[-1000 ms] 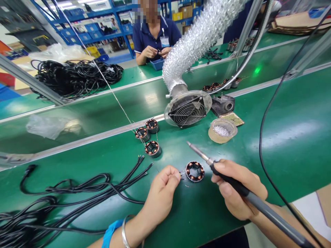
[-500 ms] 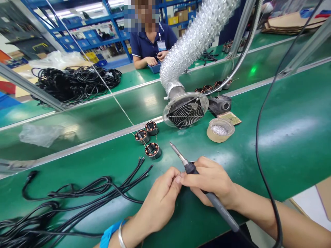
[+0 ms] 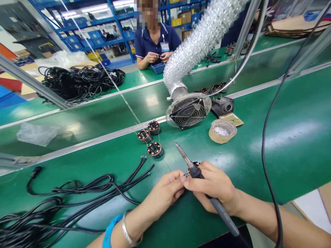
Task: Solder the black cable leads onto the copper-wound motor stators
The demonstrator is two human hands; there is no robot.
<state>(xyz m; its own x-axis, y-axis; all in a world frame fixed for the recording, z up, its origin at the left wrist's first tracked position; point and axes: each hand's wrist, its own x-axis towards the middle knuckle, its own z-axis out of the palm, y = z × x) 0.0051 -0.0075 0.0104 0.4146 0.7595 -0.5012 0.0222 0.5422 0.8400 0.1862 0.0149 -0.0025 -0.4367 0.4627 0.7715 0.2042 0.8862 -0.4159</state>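
My right hand (image 3: 216,186) is closed round a soldering iron (image 3: 224,215), its metal tip pointing up and left above the green bench (image 3: 188,217). Behind the iron, a copper-wound ring partly shows at my right fingers. The fingertips of my left hand (image 3: 165,191) are pinched on a small piece with thin wire ends, touching my right fingers; most of it is hidden. Three wound stator rings (image 3: 155,150) sit just beyond my hands. Black cables (image 3: 103,196) with stripped ends lie to the left.
A fume extractor fan (image 3: 190,113) on a silver duct hangs ahead. A round tub (image 3: 222,131) and a black iron stand (image 3: 223,107) are at its right. The iron's cord (image 3: 263,144) hangs at right. A person (image 3: 157,41) works across the bench.
My left hand has turned and drawn slightly back, and the small piece and wound ring now show more between my hands. The view has shifted slightly. The person opposite has raised both hands.
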